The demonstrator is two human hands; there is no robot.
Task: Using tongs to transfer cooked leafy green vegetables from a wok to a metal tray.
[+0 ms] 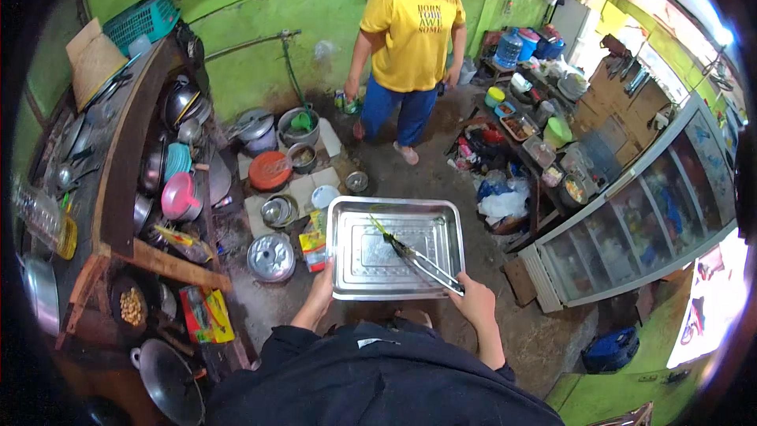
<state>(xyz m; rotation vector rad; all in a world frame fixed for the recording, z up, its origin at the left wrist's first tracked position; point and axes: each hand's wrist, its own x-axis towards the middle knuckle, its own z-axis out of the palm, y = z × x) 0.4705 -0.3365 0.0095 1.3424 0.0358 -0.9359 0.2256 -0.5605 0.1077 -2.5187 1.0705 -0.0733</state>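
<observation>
A shallow rectangular metal tray (355,275) is held level in front of my body. My left hand (321,291) grips its near left corner. At the near right corner, my right hand (475,297) holds the handle end of metal tongs (434,269) and appears to touch the tray's rim too. The tongs lie slantwise over the tray with their dark tips near its middle. By those tips is a thin green leafy stalk (378,225). Bare, shiny metal shows across most of the tray's bottom.
Pots, an orange lid (270,170) and a lidded aluminium pot (271,257) stand on the floor ahead left. A person in a yellow shirt (412,29) stands beyond the tray. Wooden shelving (127,130) with cookware is left; a glass-fronted cabinet (641,219) and a food-laden table are right.
</observation>
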